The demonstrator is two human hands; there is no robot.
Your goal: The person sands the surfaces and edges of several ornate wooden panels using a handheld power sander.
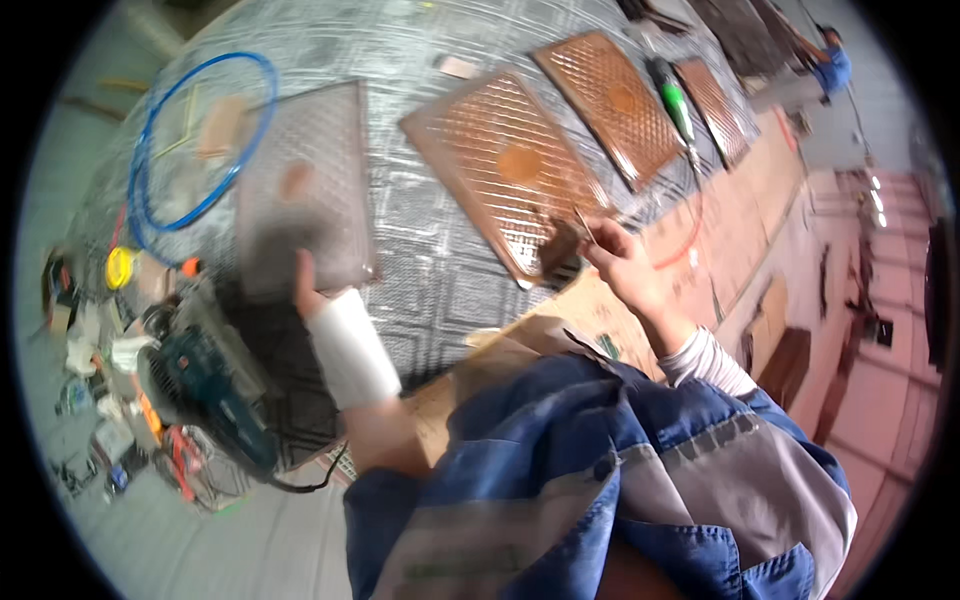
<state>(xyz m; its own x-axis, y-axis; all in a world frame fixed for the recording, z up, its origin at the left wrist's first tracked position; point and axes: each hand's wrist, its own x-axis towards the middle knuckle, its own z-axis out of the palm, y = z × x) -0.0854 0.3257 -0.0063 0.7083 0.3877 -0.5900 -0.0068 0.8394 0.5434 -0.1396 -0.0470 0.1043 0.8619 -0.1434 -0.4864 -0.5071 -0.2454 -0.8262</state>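
My left hand (306, 285), with a white band round the wrist, is over the lower part of a greyish patterned panel (335, 165). Motion smears it, and a dark blurred patch (300, 238) hides its fingers. I cannot tell whether it holds anything. My right hand (622, 262) pinches a small dark brown flat piece (560, 250) at the near corner of a glossy brown panel (480, 130). That panel carries a raised diamond grid and a plain round spot. The piece overlaps the panel in view; whether they touch is unclear.
Two more brown panels (622, 100) (712, 115) lie at the right, a green air tool (675, 105) between them. A coiled blue hose (135, 185) and a dark teal power sander (215, 390) are at left. Another person (832, 70) stands far right.
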